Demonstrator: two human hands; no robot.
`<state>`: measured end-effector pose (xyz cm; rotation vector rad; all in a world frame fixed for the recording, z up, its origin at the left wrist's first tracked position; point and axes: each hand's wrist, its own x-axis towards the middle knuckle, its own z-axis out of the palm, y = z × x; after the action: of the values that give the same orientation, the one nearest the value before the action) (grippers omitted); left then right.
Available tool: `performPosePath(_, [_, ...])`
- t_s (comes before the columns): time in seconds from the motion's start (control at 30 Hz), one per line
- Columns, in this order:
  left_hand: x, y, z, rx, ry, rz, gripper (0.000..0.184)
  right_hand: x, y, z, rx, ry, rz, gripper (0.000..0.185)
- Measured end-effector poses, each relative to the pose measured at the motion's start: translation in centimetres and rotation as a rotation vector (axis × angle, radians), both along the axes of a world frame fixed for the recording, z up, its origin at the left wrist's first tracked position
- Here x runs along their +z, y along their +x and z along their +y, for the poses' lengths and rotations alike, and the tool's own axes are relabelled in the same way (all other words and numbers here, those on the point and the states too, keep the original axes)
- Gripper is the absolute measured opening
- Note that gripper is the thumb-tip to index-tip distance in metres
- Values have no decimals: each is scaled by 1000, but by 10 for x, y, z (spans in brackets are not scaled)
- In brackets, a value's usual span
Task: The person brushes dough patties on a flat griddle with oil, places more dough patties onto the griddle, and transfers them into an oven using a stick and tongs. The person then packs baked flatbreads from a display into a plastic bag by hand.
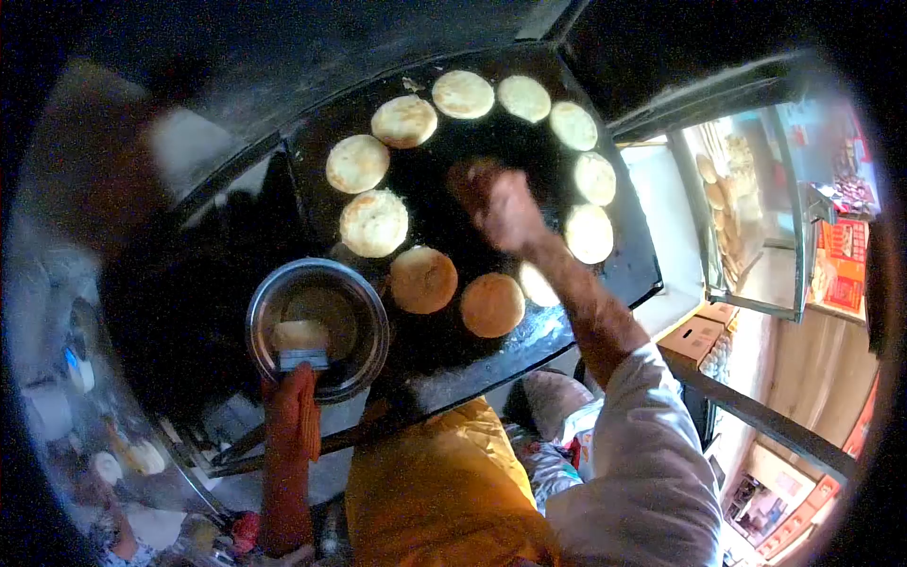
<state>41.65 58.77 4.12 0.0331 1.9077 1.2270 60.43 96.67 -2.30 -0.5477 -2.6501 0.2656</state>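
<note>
My left hand (pixel 288 402) is closed around the handle of a flat brush (pixel 302 357) with a metal band. Its pale bristles are inside a round metal bowl (pixel 378 293), which holds a brownish liquid. My right hand (pixel 508 210) reaches over the middle of a dark griddle (pixel 510 151). Motion blurs its fingers, and I cannot make out whether the brown patch at their tips is part of the hand or something held. Several round flat breads lie in a ring around it, such as a pale one (pixel 373 224) and a browned one (pixel 493 305).
The griddle's front edge (pixel 510 371) runs close to my yellow apron (pixel 435 482). To the right stands a glass display case (pixel 756 208) with food inside. A cardboard box (pixel 694 340) sits below it. Dim clutter fills the lower left.
</note>
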Motion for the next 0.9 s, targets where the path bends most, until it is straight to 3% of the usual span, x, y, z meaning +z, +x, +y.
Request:
performPosePath(0.07, [-10, -2, -6, 136, 82, -144, 37, -11, 11, 64, -191, -160, -293, 17])
performPosePath(0.1, [-10, -2, -6, 181, 105, -193, 37, 1, 19, 87, -381, -418, -578, 24])
performPosePath(0.17, [4, 3, 14, 195, 179, -209, 39, -7, 64, 103, -333, -248, -320, 24])
performPosePath(0.23, [-27, 0, -10, 151, 147, -199, 40, 22, 92, 70, -233, -331, 56, 36])
performPosePath(0.3, [-35, 0, -17, 107, 113, -181, 42, 14, 131, 39, -276, -175, -96, 40])
performPosePath(0.37, [-28, 1, -9, -89, 106, -31, 41, 23, 134, -6, -338, -232, -112, 36])
performPosePath(0.4, [-24, 1, -5, -154, 106, 21, 40, 19, 137, -25, -457, -541, -44, 37])
performPosePath(0.47, [-20, -1, -3, 39, 195, -199, 52, 39, 119, -60, -380, -571, -158, 39])
performPosePath(0.5, [-20, -3, -4, 102, 224, -272, 56, 64, 104, -72, -185, -285, -338, 41])
performPosePath(0.53, [-23, -9, -8, -135, 203, -74, 51, 35, 110, -79, -176, -256, -308, 38])
performPosePath(0.57, [-24, -13, -9, -256, 190, 23, 48, 17, 124, -88, -269, -466, -315, 33])
performPosePath(0.6, [-23, -16, -9, -367, 179, 128, 46, 27, 111, -92, -154, -404, -205, 29])
performPosePath(0.67, [-6, -20, 2, -237, -86, -71, 38, 66, 69, -96, 2, -323, -43, 27])
performPosePath(0.7, [-1, -21, 3, -190, -175, -138, 36, 53, 59, -93, -53, -441, -93, 28])
performPosePath(0.77, [-5, -19, -6, -529, -279, 177, 34, 2, 36, -69, 1, -235, 26, 26])
performPosePath(0.8, [-9, -18, -11, -636, -318, 289, 34, -27, 36, -50, 44, -133, -104, 23])
performPosePath(0.83, [-21, -17, -17, -334, -121, 123, 36, -45, 35, -26, 66, -85, -166, 22])
performPosePath(0.87, [-29, -19, -25, -183, -29, 39, 39, -62, 33, -3, 90, -36, -226, 21])
performPosePath(0.9, [-34, -20, -30, -31, 67, -39, 44, -74, 30, 27, -26, -203, -296, 21])
